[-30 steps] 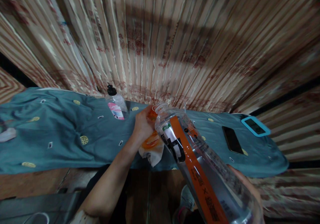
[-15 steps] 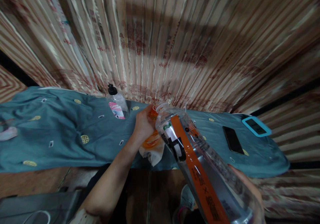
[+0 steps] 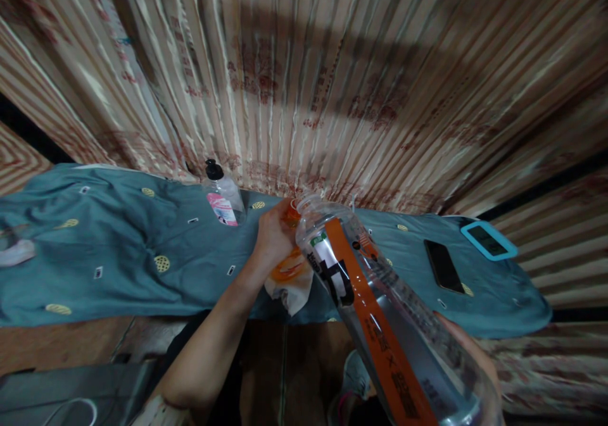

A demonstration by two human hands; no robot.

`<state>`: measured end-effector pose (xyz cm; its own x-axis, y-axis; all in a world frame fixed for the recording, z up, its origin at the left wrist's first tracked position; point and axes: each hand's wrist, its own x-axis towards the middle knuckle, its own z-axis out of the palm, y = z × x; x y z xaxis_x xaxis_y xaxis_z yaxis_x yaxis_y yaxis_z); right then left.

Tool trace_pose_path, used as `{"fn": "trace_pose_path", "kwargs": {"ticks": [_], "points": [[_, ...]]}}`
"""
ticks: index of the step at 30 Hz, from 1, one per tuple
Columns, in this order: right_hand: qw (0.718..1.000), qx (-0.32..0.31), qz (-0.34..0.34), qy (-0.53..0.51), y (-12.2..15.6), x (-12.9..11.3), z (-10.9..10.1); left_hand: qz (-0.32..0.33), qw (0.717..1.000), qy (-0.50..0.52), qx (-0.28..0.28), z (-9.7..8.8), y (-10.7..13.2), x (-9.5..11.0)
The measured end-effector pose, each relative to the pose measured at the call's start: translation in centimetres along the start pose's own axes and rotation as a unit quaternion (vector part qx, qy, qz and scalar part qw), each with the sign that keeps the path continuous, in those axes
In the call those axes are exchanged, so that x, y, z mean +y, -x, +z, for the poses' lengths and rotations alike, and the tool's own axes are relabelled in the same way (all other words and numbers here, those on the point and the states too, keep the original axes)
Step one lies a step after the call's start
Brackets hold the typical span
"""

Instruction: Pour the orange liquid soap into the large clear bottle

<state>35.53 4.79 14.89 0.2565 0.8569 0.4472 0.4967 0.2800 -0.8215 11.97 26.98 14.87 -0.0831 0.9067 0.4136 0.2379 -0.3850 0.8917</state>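
Observation:
My right hand (image 3: 468, 344) is wrapped round the far side of a big clear plastic bottle (image 3: 380, 312) with an orange label strip; most of its fingers are hidden behind it. The bottle lies tilted, its uncapped mouth pointing away from me. Close beside that mouth, my left hand (image 3: 275, 233) is closed round an orange see-through container (image 3: 291, 214), largely covered by the fingers and the bottle. Just below the left hand, a crumpled white and orange packet (image 3: 291, 287) rests at the cloth's front edge. Whether liquid is flowing from the bottle I cannot tell.
A clear pump bottle (image 3: 225, 201) with black top and pink label stands left on the teal patterned cloth (image 3: 118, 242). To the right lie a black phone (image 3: 443, 266) and a blue-framed digital display (image 3: 489, 240). A pleated curtain (image 3: 294, 84) hangs directly behind.
Both hands and the big bottle hold almost the same positions as before. Only a tiny shift of the whole view shows.

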Motion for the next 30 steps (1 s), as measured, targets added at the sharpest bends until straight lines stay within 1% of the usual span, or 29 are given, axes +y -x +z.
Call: {"fn": "trace_pose_path", "kwargs": {"ticks": [1,3,4,7,9,11,13,14,16,19,21,25,27,30], "points": [[1.0,0.025,-0.007,0.008,0.1,-0.3,0.3,0.001,1.0,-0.002,-0.001,0.0,0.0,0.0],[0.998,0.055,-0.019,0.035,0.1,-0.6,0.3,0.004,1.0,0.004,-0.004,0.0,0.0,-0.1],[0.997,0.053,-0.025,0.056,0.1,-0.4,0.0,0.005,1.0,0.013,-0.006,0.0,0.0,-0.1],[0.994,-0.007,-0.057,0.095,-0.2,0.8,-1.2,0.009,1.0,0.028,-0.009,0.0,0.0,-0.1],[0.995,-0.028,-0.057,0.076,-0.3,1.5,-1.7,0.012,1.0,0.023,-0.006,0.0,0.1,0.0],[0.998,-0.023,-0.05,0.044,-0.3,1.6,-1.4,0.013,1.0,0.018,-0.006,0.0,0.0,0.0],[0.999,0.011,-0.04,0.035,-0.2,1.2,-0.7,0.01,1.0,0.014,-0.006,-0.1,0.0,0.1],[0.998,0.039,-0.03,0.046,-0.1,0.9,-0.4,0.009,1.0,0.011,-0.005,-0.2,0.0,0.2],[0.996,0.055,-0.027,0.063,0.0,0.3,0.2,0.007,1.0,0.005,-0.005,-0.2,0.0,0.3],[0.997,0.014,-0.053,0.05,-0.2,-0.3,0.3,0.002,1.0,-0.001,-0.004,-0.2,0.0,0.5],[0.997,0.032,-0.044,0.06,-0.4,-0.3,0.1,0.002,1.0,-0.002,0.0,-0.1,0.0,0.4],[1.0,-0.01,-0.016,0.005,-0.6,0.5,-0.3,0.009,1.0,0.0,-0.005,-0.1,-0.1,0.0],[1.0,0.012,-0.006,-0.012,-0.4,0.8,-0.3,0.011,1.0,-0.006,-0.008,-0.1,-0.1,-0.2],[0.999,0.036,-0.001,-0.008,0.0,0.8,-0.1,0.013,1.0,-0.021,-0.008,-0.2,-0.1,-0.4]]}}
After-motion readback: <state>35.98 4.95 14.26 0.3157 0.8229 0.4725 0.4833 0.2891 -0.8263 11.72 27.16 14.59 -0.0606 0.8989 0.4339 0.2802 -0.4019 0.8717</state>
